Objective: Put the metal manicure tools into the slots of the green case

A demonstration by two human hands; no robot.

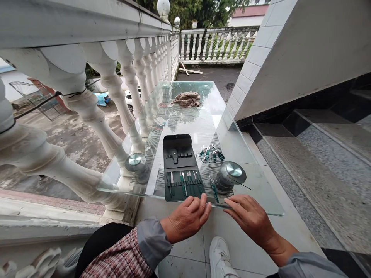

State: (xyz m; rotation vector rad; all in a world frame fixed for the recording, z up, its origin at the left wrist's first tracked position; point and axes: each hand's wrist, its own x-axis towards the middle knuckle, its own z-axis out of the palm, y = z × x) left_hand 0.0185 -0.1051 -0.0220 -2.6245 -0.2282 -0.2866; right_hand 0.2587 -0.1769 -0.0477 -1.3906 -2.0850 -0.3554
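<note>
A black tool case lies open on a glass table, with several green-handled tools strapped in its lower half. My left hand is curled at the case's near edge, thumb up against it. My right hand lies flat with its fingers stretched toward the table's near edge, fingertips close to a loose green-handled tool. More loose green tools lie to the right of the case.
Two round metal table mounts flank the case. A brown rag lies at the far end. A white balustrade runs along the left, a tiled wall and stone steps along the right. My white shoe is below the table.
</note>
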